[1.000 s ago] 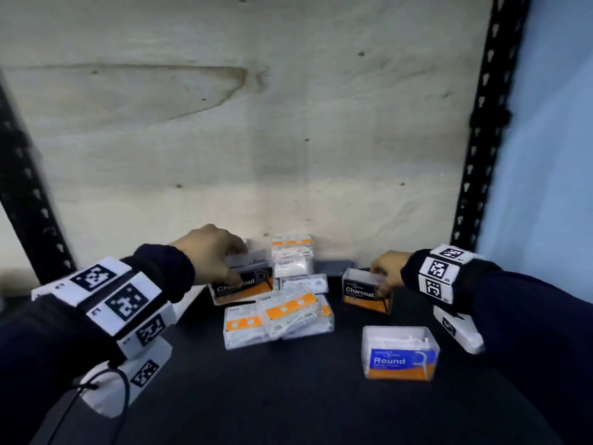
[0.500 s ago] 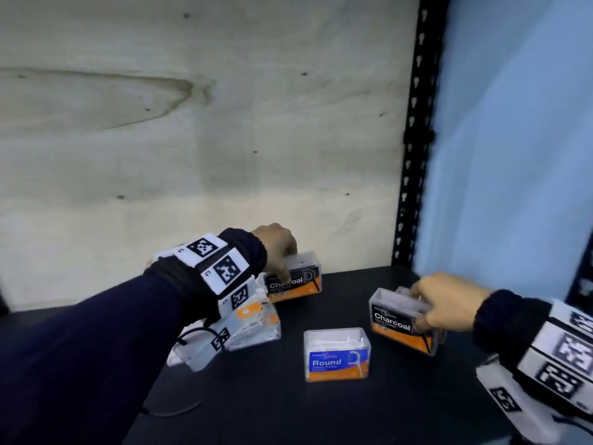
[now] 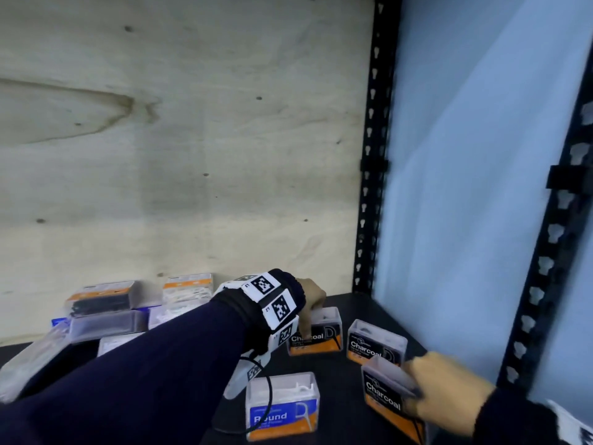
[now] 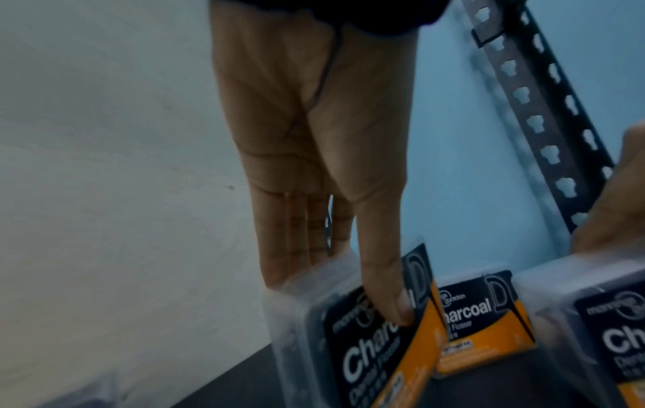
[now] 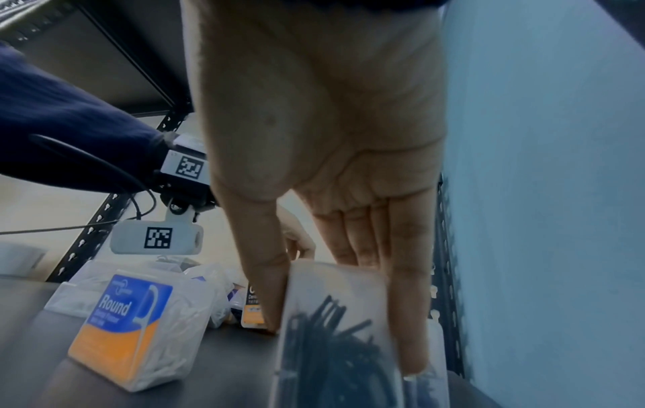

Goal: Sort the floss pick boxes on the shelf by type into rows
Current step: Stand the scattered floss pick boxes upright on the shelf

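Three black-and-orange Charcoal boxes are at the shelf's right end. My left hand (image 3: 309,316) (image 4: 343,292) pinches the rear-left Charcoal box (image 3: 316,335) (image 4: 366,331), thumb on its label and fingers behind; in the left wrist view it looks tilted. A second Charcoal box (image 3: 375,343) (image 4: 485,317) stands free just to its right. My right hand (image 3: 414,390) (image 5: 342,343) grips the third Charcoal box (image 3: 388,396) (image 5: 335,331) by its sides, in front of the second. A blue-and-orange Round box (image 3: 282,406) (image 5: 129,325) stands alone at the front.
A heap of clear boxes (image 3: 128,309) with orange and blue labels lies at the back left against the plywood wall (image 3: 192,155). Black slotted uprights (image 3: 372,155) and a pale blue side panel (image 3: 465,187) close off the shelf on the right.
Both hands have carried their Charcoal boxes rightward, away from the heap, to the shelf's right end beside a standing Charcoal box. The head view has swung right.
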`<state>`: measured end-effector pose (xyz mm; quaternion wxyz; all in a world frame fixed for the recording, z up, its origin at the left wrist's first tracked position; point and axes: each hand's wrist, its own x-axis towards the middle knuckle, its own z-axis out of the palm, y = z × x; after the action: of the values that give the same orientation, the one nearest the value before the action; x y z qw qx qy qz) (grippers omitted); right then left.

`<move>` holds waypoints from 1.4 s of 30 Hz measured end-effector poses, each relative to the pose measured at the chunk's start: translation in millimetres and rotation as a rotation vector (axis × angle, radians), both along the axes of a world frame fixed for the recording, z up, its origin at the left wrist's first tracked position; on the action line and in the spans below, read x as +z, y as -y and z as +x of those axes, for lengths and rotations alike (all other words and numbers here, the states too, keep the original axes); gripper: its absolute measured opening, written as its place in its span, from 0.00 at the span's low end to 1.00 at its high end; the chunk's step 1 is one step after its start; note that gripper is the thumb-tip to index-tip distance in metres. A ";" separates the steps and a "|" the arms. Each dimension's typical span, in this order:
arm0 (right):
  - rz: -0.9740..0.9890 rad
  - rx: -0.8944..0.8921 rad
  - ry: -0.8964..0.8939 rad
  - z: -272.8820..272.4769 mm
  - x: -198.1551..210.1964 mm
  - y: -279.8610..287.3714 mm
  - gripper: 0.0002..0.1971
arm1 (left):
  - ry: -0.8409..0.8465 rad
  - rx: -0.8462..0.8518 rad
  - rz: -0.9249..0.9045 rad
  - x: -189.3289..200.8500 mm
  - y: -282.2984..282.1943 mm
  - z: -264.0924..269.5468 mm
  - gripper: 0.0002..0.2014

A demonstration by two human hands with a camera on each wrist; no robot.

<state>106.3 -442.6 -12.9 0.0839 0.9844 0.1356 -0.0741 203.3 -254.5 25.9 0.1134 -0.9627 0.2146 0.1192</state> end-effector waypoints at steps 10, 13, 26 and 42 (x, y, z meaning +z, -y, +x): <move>-0.035 0.004 -0.012 13.2 -7.0 -2.8 0.23 | -0.078 -0.116 0.018 -24.5 14.5 19.4 0.15; 0.002 0.000 -0.004 12.6 -5.6 -3.7 0.25 | -0.055 -0.117 0.010 -21.7 15.0 16.4 0.26; 0.109 0.314 0.027 -13.0 23.9 -60.7 0.27 | -0.058 0.025 -0.159 26.1 -51.5 -33.9 0.23; -0.020 0.345 -0.183 9.2 11.3 -135.0 0.33 | 0.204 0.847 0.068 7.8 -292.6 -130.4 0.25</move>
<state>115.6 -307.5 -1.6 0.0926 0.9348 0.3088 -0.1491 72.8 38.1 33.7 0.1067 -0.9684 -0.2154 0.0666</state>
